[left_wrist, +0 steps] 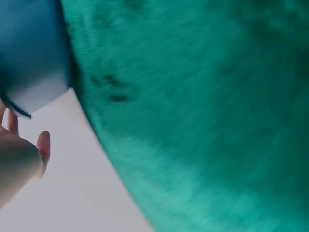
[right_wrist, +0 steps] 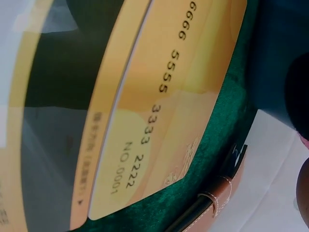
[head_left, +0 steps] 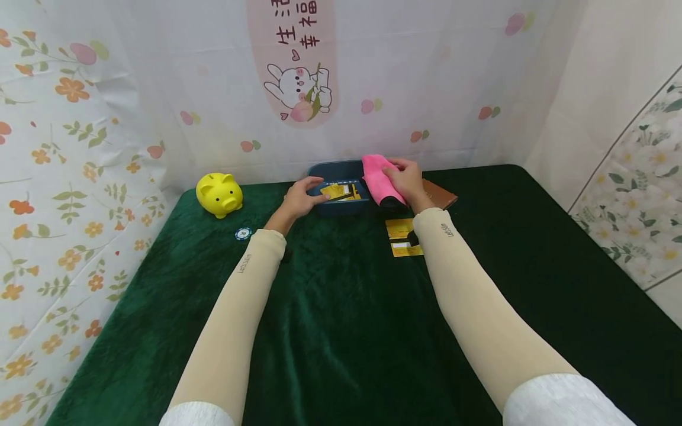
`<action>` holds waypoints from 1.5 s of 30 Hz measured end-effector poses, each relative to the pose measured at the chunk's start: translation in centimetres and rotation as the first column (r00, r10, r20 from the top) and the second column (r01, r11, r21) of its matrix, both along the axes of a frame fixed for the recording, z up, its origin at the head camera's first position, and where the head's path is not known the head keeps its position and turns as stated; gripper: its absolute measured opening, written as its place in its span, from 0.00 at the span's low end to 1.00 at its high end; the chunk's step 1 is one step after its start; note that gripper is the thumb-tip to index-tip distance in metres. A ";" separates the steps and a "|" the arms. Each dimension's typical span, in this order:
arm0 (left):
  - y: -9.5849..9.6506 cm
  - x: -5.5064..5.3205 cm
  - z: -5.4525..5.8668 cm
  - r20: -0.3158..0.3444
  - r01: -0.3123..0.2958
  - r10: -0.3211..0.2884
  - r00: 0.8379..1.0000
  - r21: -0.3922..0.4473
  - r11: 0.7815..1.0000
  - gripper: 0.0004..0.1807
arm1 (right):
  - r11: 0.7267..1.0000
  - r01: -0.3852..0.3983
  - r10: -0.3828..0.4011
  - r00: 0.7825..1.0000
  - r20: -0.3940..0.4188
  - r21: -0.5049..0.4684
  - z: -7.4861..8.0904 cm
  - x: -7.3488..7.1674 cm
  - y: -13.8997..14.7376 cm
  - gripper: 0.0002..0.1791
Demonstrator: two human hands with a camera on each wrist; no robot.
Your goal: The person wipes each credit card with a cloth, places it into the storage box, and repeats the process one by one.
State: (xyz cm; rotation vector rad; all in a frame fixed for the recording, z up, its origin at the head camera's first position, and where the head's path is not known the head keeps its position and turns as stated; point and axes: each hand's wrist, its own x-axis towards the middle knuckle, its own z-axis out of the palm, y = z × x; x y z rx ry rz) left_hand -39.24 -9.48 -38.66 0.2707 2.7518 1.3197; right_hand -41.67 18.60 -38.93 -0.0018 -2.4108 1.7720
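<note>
My right hand [head_left: 407,180] grips a soft pink cloth item with a black end [head_left: 379,177], held over the right side of a blue bin [head_left: 343,207]. The item's exact kind cannot be told. At the bin's left end is my left hand [head_left: 300,198], thumb and fingers spread apart near the rim; in the left wrist view its fingers [left_wrist: 43,145] show beside the bin's corner [left_wrist: 36,53]. Yellow cards [head_left: 337,190] lie inside the bin. Under my right wrist, more yellow cards [head_left: 403,228] rest on the green cloth, large in the right wrist view [right_wrist: 159,106].
A brown leather wallet-like item [head_left: 439,194] lies right of the bin, partly behind my right hand. At the left stand a yellow piggy bank [head_left: 218,195] and a blue-and-white poker chip [head_left: 243,234]. A printed curtain [head_left: 213,77] hangs behind the green-covered table [head_left: 330,331].
</note>
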 end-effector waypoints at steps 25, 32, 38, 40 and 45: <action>8.4 7.5 2.8 -0.242 0.145 -0.245 0.939 -0.367 0.919 0.20 | 0.998 0.004 -0.008 0.998 0.054 0.061 1.3 0.0 -1.4 0.23; 10.7 8.1 2.0 -0.098 0.227 -0.287 0.953 -0.397 0.889 0.14 | 0.997 0.054 -0.058 0.996 0.071 0.052 1.8 -0.2 -0.8 0.24; 12.7 8.4 0.7 0.078 0.350 -0.351 0.933 -0.422 0.836 0.24 | 0.992 0.078 -0.068 0.992 0.105 -0.097 2.1 -0.3 -0.1 0.25; 13.0 8.3 0.3 0.131 0.371 -0.349 0.928 -0.409 0.834 0.26 | 0.988 0.081 -0.065 0.991 0.121 -0.134 2.3 -0.3 0.2 0.25; 13.2 8.1 -0.6 0.153 0.358 -0.323 0.934 -0.395 0.846 0.30 | 0.989 0.027 -0.010 0.993 0.119 -0.143 3.7 -0.2 1.3 0.27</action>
